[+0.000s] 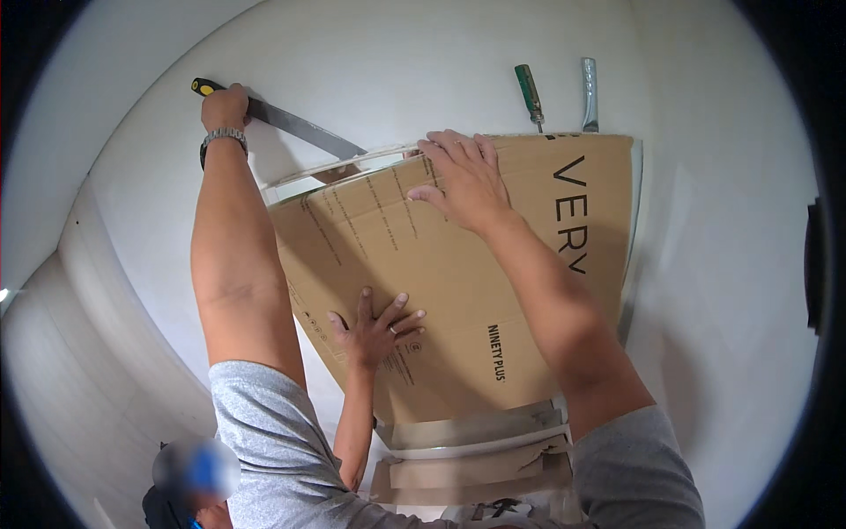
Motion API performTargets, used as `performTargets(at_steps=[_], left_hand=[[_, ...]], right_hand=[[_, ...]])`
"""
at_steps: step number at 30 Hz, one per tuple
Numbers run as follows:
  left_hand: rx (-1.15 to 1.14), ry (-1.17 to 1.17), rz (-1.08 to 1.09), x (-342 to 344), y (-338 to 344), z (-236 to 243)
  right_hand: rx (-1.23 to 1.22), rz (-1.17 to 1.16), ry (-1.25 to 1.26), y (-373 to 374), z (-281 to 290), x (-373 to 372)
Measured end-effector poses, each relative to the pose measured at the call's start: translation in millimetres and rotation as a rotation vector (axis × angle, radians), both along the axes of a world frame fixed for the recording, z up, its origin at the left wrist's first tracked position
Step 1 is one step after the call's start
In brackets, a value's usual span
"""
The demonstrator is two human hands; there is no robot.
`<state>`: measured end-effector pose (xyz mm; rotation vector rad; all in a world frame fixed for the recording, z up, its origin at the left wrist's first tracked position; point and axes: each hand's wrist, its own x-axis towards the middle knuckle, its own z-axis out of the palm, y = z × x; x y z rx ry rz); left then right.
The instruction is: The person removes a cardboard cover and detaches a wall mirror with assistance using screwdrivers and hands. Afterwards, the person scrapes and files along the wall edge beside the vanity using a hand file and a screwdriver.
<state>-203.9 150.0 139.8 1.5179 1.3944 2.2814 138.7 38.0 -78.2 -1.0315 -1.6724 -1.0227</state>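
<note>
My left hand (226, 108) grips the black-and-yellow handle of a long flat-bladed tool (304, 130). Its grey blade slants down to the right, with the tip at the gap along the upper edge of a large brown cardboard sheet (458, 291). Whether the blade has teeth is too small to tell. Over the top edge of the cardboard, my right hand (471, 181) lies with fingers spread and thumb apart. Another person's hand (374, 335) presses flat on the lower left of the cardboard. Behind the sheet, the surface is mostly hidden.
A green-handled screwdriver (530, 95) and a silvery-handled tool (589, 95) stand up from the cardboard's top edge, their lower ends hidden. Pale walls (723, 220) surround the sheet. Torn cardboard (476, 472) lies below it. A person in a dark cap (163, 494) is at lower left.
</note>
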Motion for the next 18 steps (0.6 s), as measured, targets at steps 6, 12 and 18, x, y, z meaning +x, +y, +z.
performTargets(at_steps=[6, 12, 18], left_hand=[[0.01, 0.228, 0.246, 15.6, 9.0, 6.1], [0.132, 0.479, 0.624, -40.1, 15.6, 29.9], [-0.02, 0.223, 0.046, 10.0, -12.2, -3.7]], right_hand=[[0.068, 0.002, -0.016, 6.0, -3.0, 8.5], [0.043, 0.058, -0.002, -8.2, 4.3, -14.7], [-0.015, -0.022, -0.06, -7.6, 9.4, 1.4]])
